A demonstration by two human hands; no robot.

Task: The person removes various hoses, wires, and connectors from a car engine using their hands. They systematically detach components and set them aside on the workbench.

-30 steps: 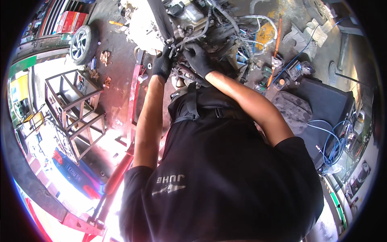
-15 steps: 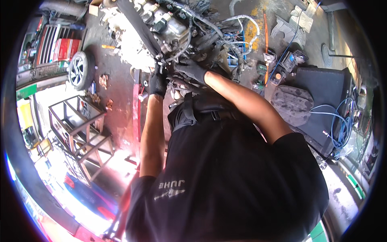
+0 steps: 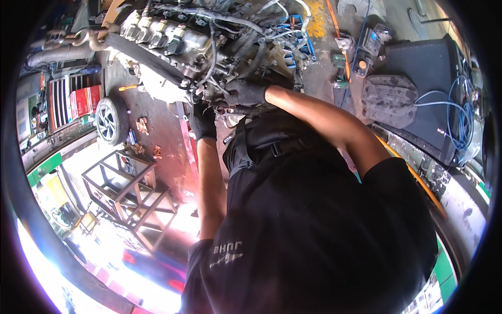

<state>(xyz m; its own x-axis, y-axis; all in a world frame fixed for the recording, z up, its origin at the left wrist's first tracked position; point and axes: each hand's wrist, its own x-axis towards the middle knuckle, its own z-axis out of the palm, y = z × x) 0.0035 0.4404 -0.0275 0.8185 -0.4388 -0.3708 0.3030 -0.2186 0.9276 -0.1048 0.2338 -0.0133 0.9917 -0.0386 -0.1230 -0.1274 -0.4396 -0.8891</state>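
Observation:
In front of me is a car engine (image 3: 180,39) with hoses and wiring across it. A black strap (image 3: 146,62) runs slantwise along its near left side, down to a metal fitting close to my hands. My left hand (image 3: 203,123), in a black glove, is closed at the engine's near edge by the strap's lower end; what its fingers grip is too dark to make out. Just right of it, my right hand (image 3: 247,93), also gloved in black, reaches in among hoses and pipes. Its fingers look curled together, their tips lost among the dark parts.
A chain hook (image 3: 86,37) lies beyond the strap's upper end. Left are a wheel (image 3: 111,121), a red box (image 3: 85,101) and a metal frame stand (image 3: 116,201). Right are power tools (image 3: 375,39), a dark panel (image 3: 439,78), a flat grey cover (image 3: 389,100) and a coiled blue hose (image 3: 460,118).
The view has shifted, so the engine sits higher and the strap lies at a flatter slant, with the chain hook now visible. Both hands stay at the same engine edge.

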